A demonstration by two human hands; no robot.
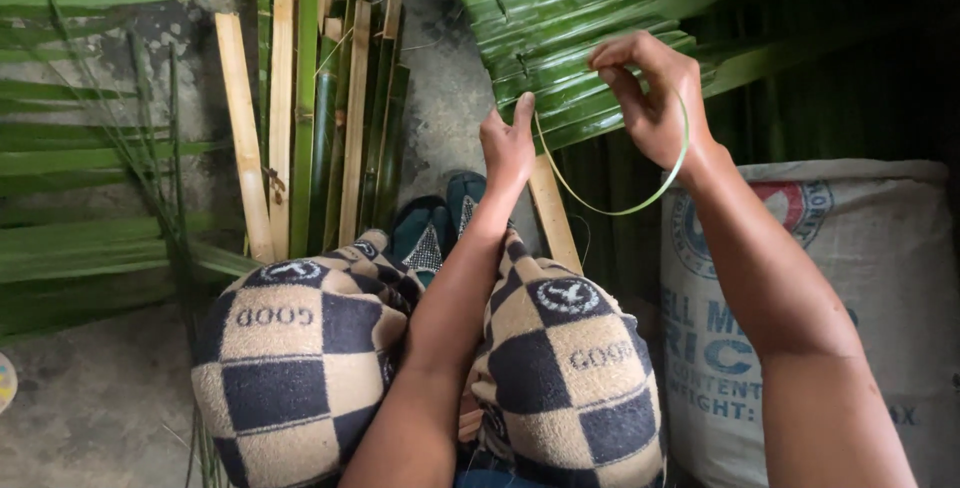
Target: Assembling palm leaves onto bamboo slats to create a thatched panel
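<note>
Green strip [640, 203] pinched in right hand [655, 98], left hand [508, 143] open on folded leaves [570, 38], white printed sack [850, 278] beside

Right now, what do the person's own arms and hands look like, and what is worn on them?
Both arms are bare from above the elbow down: no sleeves show in the head view. The left hand and right hand wear no gloves, and no rings, watch or bracelet can be seen. Nails look short and unpainted. Below the arms, the legs wear checked cream and dark blue trousers.
</note>
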